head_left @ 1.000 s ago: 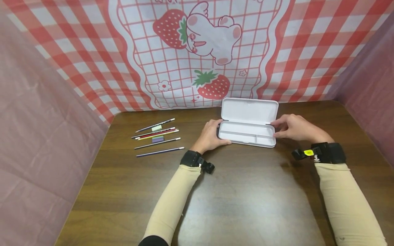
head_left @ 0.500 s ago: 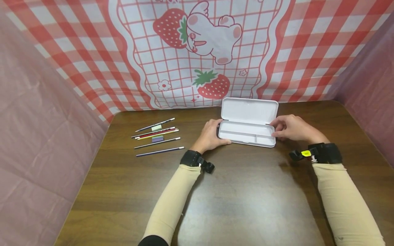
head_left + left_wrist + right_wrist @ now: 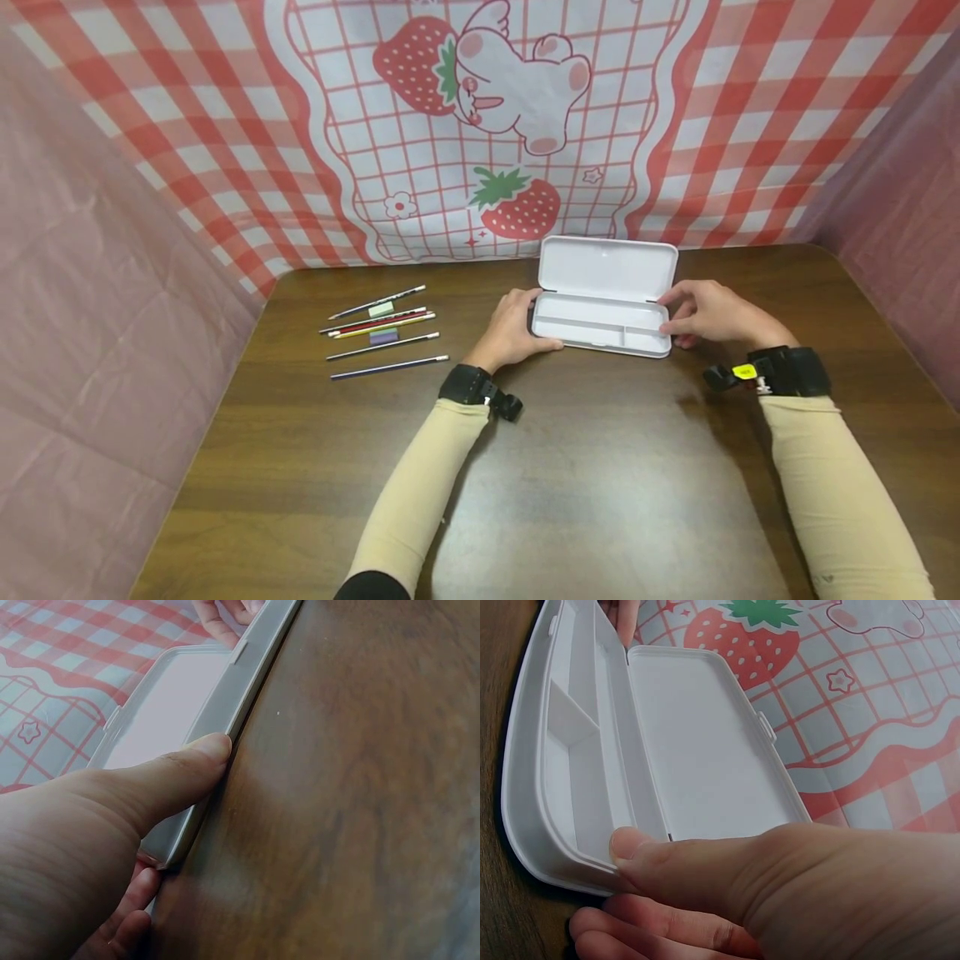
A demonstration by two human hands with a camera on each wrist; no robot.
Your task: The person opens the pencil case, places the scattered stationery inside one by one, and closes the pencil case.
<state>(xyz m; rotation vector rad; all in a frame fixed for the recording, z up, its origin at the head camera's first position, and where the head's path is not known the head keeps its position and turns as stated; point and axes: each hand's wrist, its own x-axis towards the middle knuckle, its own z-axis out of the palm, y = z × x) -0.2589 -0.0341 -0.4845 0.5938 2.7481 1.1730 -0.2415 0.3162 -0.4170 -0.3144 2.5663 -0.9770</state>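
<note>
A white pencil case [image 3: 577, 310] lies on the table with its lid [image 3: 609, 268] raised at the back. Dividers split its tray into compartments. My left hand [image 3: 512, 335] grips the left end; in the left wrist view the thumb [image 3: 196, 766] presses the front rim and the other fingers curl at the case's end. At the other end, my right hand [image 3: 712, 312] pinches the wall. Seen from the right wrist, its thumb [image 3: 682, 866] lies on the rim and the curled fingers [image 3: 660, 926] sit low outside.
To the left lie several pencils [image 3: 382, 367], roughly parallel, with a pale green eraser [image 3: 381, 309] and a purple eraser [image 3: 384, 337] among them. A checked strawberry cloth [image 3: 480, 167] hangs behind the wooden table [image 3: 600, 483]. Pink cloth [image 3: 97, 292] hangs at both sides.
My right hand has shifted slightly left, and its thumb has come onto the case's right rim. The left hand, the case and the pencils stay in place.
</note>
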